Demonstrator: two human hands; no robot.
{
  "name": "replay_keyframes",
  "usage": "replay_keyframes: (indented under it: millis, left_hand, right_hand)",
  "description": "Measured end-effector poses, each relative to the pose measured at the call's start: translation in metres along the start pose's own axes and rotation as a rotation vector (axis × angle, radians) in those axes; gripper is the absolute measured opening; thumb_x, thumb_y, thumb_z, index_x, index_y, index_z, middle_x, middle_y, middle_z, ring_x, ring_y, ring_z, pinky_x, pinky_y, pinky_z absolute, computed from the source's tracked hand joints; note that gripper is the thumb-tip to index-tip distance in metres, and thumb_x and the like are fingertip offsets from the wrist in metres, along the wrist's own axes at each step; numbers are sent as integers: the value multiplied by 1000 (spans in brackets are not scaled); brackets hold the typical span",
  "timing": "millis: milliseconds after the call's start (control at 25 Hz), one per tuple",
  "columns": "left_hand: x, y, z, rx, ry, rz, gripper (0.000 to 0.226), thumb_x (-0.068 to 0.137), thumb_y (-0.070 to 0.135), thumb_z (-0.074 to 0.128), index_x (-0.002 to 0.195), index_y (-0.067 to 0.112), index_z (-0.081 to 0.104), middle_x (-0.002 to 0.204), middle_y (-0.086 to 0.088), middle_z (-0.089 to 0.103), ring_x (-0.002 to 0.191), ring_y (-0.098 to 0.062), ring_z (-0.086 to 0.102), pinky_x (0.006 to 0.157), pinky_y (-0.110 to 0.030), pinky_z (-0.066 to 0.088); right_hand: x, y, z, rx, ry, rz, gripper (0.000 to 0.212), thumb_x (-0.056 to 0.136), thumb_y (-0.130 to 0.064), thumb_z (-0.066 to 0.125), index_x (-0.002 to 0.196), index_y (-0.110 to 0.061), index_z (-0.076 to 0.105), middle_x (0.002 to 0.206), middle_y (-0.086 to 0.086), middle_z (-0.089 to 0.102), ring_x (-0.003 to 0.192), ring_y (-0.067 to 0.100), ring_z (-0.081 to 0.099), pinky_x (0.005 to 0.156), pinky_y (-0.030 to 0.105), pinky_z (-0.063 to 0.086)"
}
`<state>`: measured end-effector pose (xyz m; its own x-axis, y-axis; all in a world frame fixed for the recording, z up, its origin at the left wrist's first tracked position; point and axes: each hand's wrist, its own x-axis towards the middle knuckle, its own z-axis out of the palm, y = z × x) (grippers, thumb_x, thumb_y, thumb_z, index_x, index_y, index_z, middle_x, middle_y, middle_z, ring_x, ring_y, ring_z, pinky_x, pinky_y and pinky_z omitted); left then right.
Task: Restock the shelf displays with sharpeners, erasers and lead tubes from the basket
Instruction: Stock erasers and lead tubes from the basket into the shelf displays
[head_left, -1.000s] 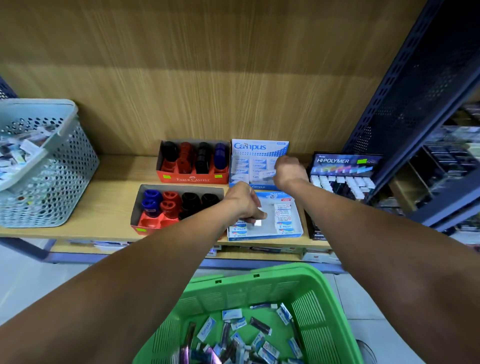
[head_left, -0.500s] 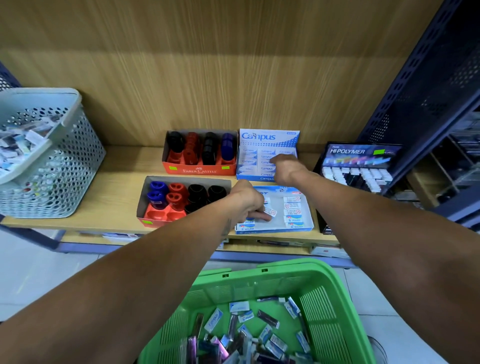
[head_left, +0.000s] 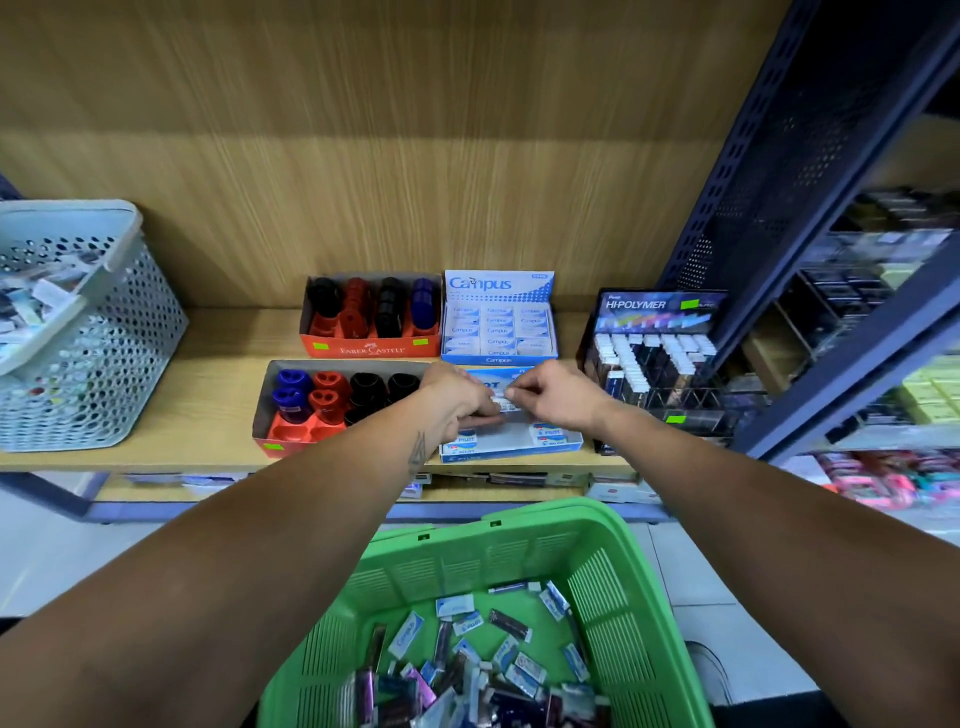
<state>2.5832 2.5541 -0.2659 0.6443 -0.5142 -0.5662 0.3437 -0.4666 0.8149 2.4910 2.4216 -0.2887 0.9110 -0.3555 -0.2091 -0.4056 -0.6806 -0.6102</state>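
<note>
Moved since the earlier frame: right hand (head_left: 558, 402), then at the Campus box, now down beside the left hand (head_left: 460, 397) over the front eraser tray; both sets of fingers curl in to pinch small white erasers between them, though the exact grip is blurred.

Step in hand, judged: seating erasers into the shallow blue-and-white Pilot eraser tray (head_left: 556, 448). Best done by laying each piece flat, label up, flush against the row already in place, and filling from the far end toward the near wall.

Containers, largest first:
- Green slatted plastic basket (head_left: 623, 561), below and nearest the forearms: loose blue-and-white sleeved erasers and dark lead tubes, heaped; plenty of stock left.
- Pale grey perforated plastic basket (head_left: 104, 358), well to the left of the left hand: mixed small packets, not legible.
- Black Hi-Polymer lead display (head_left: 654, 343), just right of the right hand: rows of tubes with white caps.
- Red cardboard sharpener tray, front (head_left: 270, 415), touching the left wrist's side: blue, red and black sharpeners, near cells bare.
- Red Faber-Castell sharpener tray, rear (head_left: 371, 348), beyond the left hand: black, red and blue sharpeners.
- Blue-and-white Campus eraser box (head_left: 498, 285), beyond both hands: appears full.
</note>
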Motion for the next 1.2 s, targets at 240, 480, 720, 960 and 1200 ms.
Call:
replay_keyframes:
  millis: [240,480,720,960,1200]
  left_hand:
    - [2,-8,-6,290,82,115,31,65,-18,79,93,-7,70,69,-5,66,68,-17,62,79,-32,59]
    - [8,-4,-9,811,124,244,20,80,-5,68,91,11,72,95,-7,70,90,-24,67,80,-28,55]
    - [3,-4,-8,1187,-80,244,53,72,20,86,117,9,62,114,-6,65,104,-23,62,88,-34,54]
    - [0,-23,-6,1439,-77,389,52,82,3,72,127,5,47,127,-14,47,116,-30,55,90,-31,45]
    - [-2,-22,-8,1461,-26,476,44,86,-11,51,128,3,47,126,-19,49,115,-36,57,91,-37,46]
  right_hand:
    - [-6,0,8,332,-11,92,9,82,-5,79,87,-12,75,76,8,71,71,13,61,72,29,51]
    - [-4,5,13,-176,44,140,23,76,-15,83,98,-16,76,81,-4,60,82,13,59,73,19,41]
    - [4,0,40,-235,44,183,24,72,-28,83,90,-34,67,99,-2,66,100,17,61,89,27,49]
    - [5,-8,53,-250,137,201,20,82,-11,67,95,-23,58,106,6,62,97,28,61,77,32,49]
    - [6,-15,58,-254,193,181,10,85,-10,60,91,-18,60,100,10,65,89,31,63,68,30,42]
